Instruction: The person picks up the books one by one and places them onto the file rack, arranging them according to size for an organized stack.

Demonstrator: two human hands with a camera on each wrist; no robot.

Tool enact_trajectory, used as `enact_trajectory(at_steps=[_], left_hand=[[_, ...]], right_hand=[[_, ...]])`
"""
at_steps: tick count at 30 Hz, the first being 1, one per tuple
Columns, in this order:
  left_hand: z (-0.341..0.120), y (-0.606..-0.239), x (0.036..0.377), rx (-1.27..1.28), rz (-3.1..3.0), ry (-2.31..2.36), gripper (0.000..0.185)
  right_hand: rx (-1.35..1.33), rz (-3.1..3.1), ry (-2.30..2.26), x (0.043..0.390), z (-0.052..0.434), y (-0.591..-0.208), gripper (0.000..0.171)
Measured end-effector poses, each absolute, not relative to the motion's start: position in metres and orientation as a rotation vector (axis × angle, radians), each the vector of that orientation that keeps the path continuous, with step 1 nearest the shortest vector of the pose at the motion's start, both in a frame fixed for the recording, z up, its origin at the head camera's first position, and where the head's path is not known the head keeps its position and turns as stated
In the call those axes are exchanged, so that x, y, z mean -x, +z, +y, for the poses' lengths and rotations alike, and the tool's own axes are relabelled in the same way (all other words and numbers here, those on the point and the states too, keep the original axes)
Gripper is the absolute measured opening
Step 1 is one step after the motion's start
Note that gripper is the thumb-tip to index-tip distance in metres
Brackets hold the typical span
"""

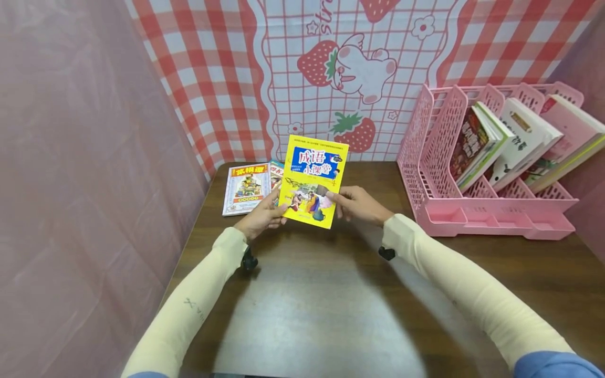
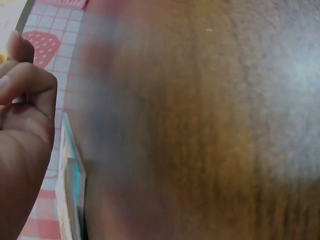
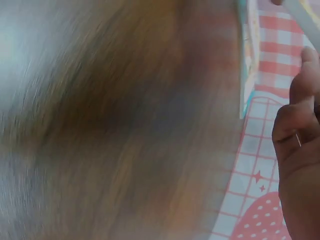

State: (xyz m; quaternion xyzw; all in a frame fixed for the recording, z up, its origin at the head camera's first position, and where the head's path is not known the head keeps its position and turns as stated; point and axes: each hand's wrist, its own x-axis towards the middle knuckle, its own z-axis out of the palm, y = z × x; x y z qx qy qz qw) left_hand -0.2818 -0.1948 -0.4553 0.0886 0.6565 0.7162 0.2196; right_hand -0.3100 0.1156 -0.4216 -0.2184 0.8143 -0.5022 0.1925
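Both hands hold a yellow book (image 1: 308, 184) up above the table, its cover facing the head camera. My left hand (image 1: 262, 216) pinches the lower left edge, thumb on the front. At the right edge, my right hand (image 1: 355, 203) grips with its thumb over the cover picture and its fingers behind. In the left wrist view, the left hand (image 2: 25, 100) shows curled fingers at the far left. The right wrist view has the right hand (image 3: 302, 130) at its right edge, by a strip of the book's pale edge (image 3: 304, 20).
Behind the left hand, a book with a white-bordered cover (image 1: 247, 188) lies on the wooden table (image 1: 312, 315), beside a partly hidden teal book (image 1: 276, 169). A pink file rack (image 1: 501, 215) with several upright books stands at the right. A strawberry-patterned cloth (image 1: 350, 68) hangs at the back.
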Motion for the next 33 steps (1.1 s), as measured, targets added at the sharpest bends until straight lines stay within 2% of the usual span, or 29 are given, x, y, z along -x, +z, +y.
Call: enact_trajectory(at_steps=[10, 16, 21, 33], left_hand=[[-0.179, -0.464, 0.283, -0.202, 1.929, 1.859, 0.050], [-0.168, -0.463, 0.283, -0.187, 2.110, 1.716, 0.027], [-0.166, -0.463, 0.282, -0.142, 2.125, 1.698, 0.018], [-0.134, -0.463, 0.286, -0.276, 2.135, 1.641, 0.022]], right_hand=[[0.519, 2.191, -1.439, 0.308, 0.131, -0.413, 0.048], [0.495, 2.315, -1.469, 0.306, 0.145, -0.410, 0.047], [0.504, 2.422, -1.480, 0.307, 0.156, -0.405, 0.048], [0.453, 2.721, -1.474, 0.312, 0.193, -0.402, 0.053]])
